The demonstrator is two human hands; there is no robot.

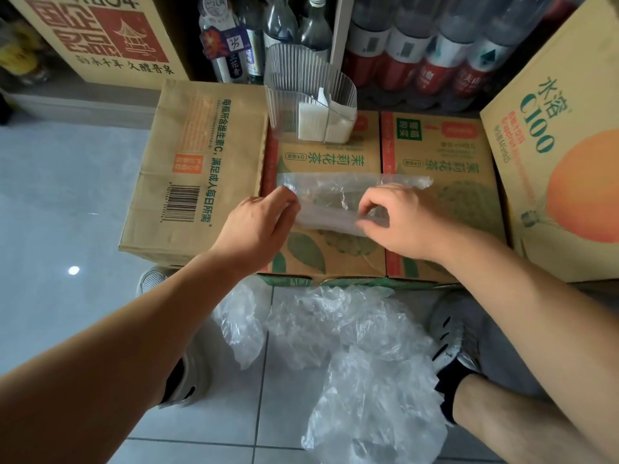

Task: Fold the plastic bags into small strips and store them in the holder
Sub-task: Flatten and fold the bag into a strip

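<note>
1. Plastic bag: clear, flattened into a wide band between the two hands. Its far edge is straight, and its right end pokes out past the right hand.
2. Left hand: fingers curled onto the bag's left end, holding it down.
3. Right hand: thumb and forefinger pinch the bag's near edge.
4. Tea box: lies under the bag, with bare cardboard from the grip to its front edge.
5. Holder: clear and ribbed, beyond the grip at the box's far edge, well apart from both hands. White folded strips stand inside.
6. Side boxes: a tan box just left of the grip and an orange-printed box to its right.
7. Loose bags: crumpled on the floor tiles, nearer than the grip.
</note>
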